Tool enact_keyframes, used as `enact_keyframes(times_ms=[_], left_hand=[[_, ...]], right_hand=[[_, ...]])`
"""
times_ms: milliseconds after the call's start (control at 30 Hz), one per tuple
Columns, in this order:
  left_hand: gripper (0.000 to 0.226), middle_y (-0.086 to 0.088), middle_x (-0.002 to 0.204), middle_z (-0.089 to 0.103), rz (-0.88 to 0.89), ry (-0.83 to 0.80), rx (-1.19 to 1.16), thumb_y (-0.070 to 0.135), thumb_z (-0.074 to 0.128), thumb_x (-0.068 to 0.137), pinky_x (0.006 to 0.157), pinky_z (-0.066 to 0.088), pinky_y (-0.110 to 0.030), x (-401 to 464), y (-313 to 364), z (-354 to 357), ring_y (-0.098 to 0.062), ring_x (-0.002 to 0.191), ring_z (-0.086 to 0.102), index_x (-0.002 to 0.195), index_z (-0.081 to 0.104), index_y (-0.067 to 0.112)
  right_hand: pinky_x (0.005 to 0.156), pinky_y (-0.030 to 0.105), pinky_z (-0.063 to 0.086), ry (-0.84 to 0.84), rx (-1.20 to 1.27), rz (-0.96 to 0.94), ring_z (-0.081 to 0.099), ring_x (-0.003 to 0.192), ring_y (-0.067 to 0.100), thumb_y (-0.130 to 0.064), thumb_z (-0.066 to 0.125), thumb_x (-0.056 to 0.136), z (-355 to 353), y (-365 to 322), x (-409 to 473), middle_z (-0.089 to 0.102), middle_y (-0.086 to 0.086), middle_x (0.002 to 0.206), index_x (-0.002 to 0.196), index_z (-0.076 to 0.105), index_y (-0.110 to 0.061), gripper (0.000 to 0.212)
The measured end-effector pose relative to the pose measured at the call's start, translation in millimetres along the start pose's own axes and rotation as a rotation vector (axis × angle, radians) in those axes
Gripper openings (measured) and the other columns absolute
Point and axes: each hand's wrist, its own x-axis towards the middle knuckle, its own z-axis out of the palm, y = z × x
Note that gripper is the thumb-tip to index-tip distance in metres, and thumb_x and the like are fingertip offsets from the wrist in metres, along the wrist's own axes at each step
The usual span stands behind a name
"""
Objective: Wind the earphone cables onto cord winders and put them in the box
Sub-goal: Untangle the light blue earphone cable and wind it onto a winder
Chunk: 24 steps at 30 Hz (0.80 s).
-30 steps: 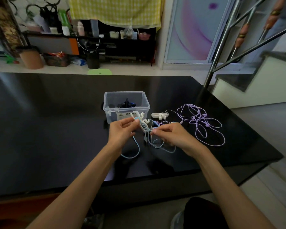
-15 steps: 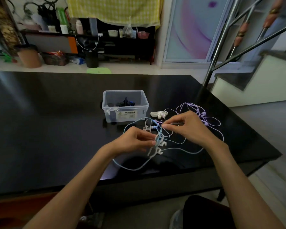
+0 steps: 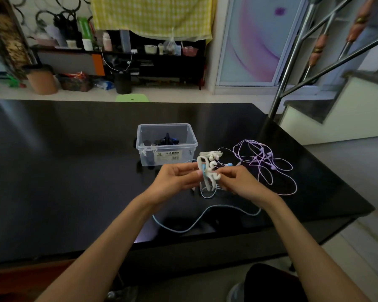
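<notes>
Fingers of the left hand (image 3: pixel 176 182) and right hand (image 3: pixel 241 180) pinch a white cord winder (image 3: pixel 208 171) from opposite sides, holding it upright above the black table (image 3: pixel 74 171). The blue earphone cable (image 3: pixel 205 216) hangs from the winder and loops on the table below the fingers. Just beyond them stands the clear box (image 3: pixel 166 143) holding dark items; a second white winder (image 3: pixel 212 154) and the purple earphone cable (image 3: pixel 268 164) lie beyond and right.

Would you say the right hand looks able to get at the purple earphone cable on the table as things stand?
Probably yes, once freed. The purple earphone cable lies loose on the black table just beside the right hand, with nothing between them. But that hand is now pinching the blue cable at the white cord winder.
</notes>
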Motion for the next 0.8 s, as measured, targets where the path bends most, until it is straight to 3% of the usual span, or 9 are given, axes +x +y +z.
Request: enact_keyframes(times_ms=[100, 200, 267, 400, 467, 567, 667, 733, 800], left_hand=[[0.025, -0.005, 0.104, 0.072, -0.110, 0.065, -0.060, 0.008, 0.060, 0.089, 0.083, 0.055, -0.021, 3, -6, -4, -0.014, 0.095, 0.069, 0.113, 0.066, 0.011], [0.016, 0.001, 0.090, 0.075, -0.202, 0.129, -0.142, 0.008, 0.060, 0.089, 0.069, 0.056, -0.016, 5, -6, -5, -0.008, 0.082, 0.071, 0.101, 0.068, 0.014], [0.013, 0.003, 0.088, 0.075, -0.234, 0.180, -0.198, 0.013, 0.059, 0.090, 0.064, 0.054, -0.014, 6, -4, -5, -0.005, 0.080, 0.071, 0.100, 0.067, 0.014], [0.018, 0.009, 0.092, 0.075, -0.224, 0.325, -0.219, 0.024, 0.061, 0.090, 0.065, 0.046, -0.015, 6, -4, -5, 0.003, 0.083, 0.069, 0.104, 0.068, 0.016], [0.017, 0.010, 0.084, 0.075, -0.194, 0.398, -0.217, 0.024, 0.062, 0.089, 0.066, 0.043, -0.018, 6, -5, -4, 0.005, 0.077, 0.068, 0.103, 0.068, 0.015], [0.019, 0.003, 0.091, 0.075, -0.166, 0.418, -0.254, 0.023, 0.061, 0.090, 0.068, 0.050, -0.018, 5, -6, 2, -0.001, 0.082, 0.069, 0.105, 0.067, 0.013], [0.019, -0.005, 0.098, 0.072, -0.131, 0.419, -0.319, 0.019, 0.058, 0.092, 0.069, 0.055, -0.018, 6, -4, 7, -0.007, 0.085, 0.069, 0.106, 0.066, 0.009], [0.015, -0.006, 0.094, 0.072, -0.066, 0.440, -0.309, 0.016, 0.058, 0.093, 0.065, 0.055, -0.014, 7, -3, 11, -0.005, 0.076, 0.070, 0.102, 0.064, 0.007], [0.014, -0.008, 0.091, 0.072, 0.016, 0.467, -0.185, 0.014, 0.060, 0.091, 0.065, 0.055, -0.015, 9, -7, 13, -0.007, 0.075, 0.071, 0.102, 0.061, 0.005]], right_hand=[[0.054, 0.010, 0.035, 0.027, -0.098, -0.035, 0.045, 0.047, -0.007, -0.014, 0.058, 0.092, 11, 1, 7, 0.056, -0.015, 0.048, 0.091, 0.072, -0.016, 0.015], [0.054, 0.015, 0.033, 0.023, -0.163, -0.038, 0.041, 0.048, -0.004, -0.021, 0.057, 0.094, 17, 3, 9, 0.053, -0.010, 0.052, 0.075, 0.068, -0.030, 0.024], [0.056, 0.019, 0.034, 0.019, -0.149, -0.047, 0.042, 0.054, 0.002, -0.026, 0.055, 0.094, 21, 0, 8, 0.054, -0.003, 0.059, 0.080, 0.072, -0.025, 0.022], [0.052, 0.008, 0.034, 0.022, -0.159, -0.069, 0.047, 0.046, -0.007, -0.022, 0.053, 0.095, 27, -11, 6, 0.054, -0.017, 0.047, 0.097, 0.072, -0.013, 0.021], [0.057, 0.007, 0.037, 0.042, -0.162, -0.081, 0.056, 0.056, -0.007, -0.020, 0.054, 0.095, 26, -16, 4, 0.064, -0.014, 0.060, 0.100, 0.072, -0.011, 0.021], [0.071, 0.021, 0.044, 0.117, -0.111, -0.061, 0.067, 0.081, 0.013, -0.023, 0.058, 0.093, 25, -18, 3, 0.073, 0.010, 0.087, 0.103, 0.073, -0.014, 0.021], [0.056, 0.006, 0.039, 0.222, 0.089, 0.025, 0.056, 0.059, -0.006, -0.024, 0.063, 0.089, 27, -20, 1, 0.066, -0.013, 0.059, 0.101, 0.073, -0.011, 0.021], [0.043, 0.007, 0.034, 0.282, 0.271, 0.127, 0.047, 0.040, -0.008, -0.028, 0.065, 0.088, 28, -22, 0, 0.052, -0.018, 0.039, 0.098, 0.073, -0.008, 0.023], [0.039, 0.008, 0.031, 0.289, 0.331, 0.164, 0.044, 0.035, -0.006, -0.031, 0.065, 0.087, 28, -26, -1, 0.048, -0.017, 0.035, 0.097, 0.073, -0.008, 0.026]])
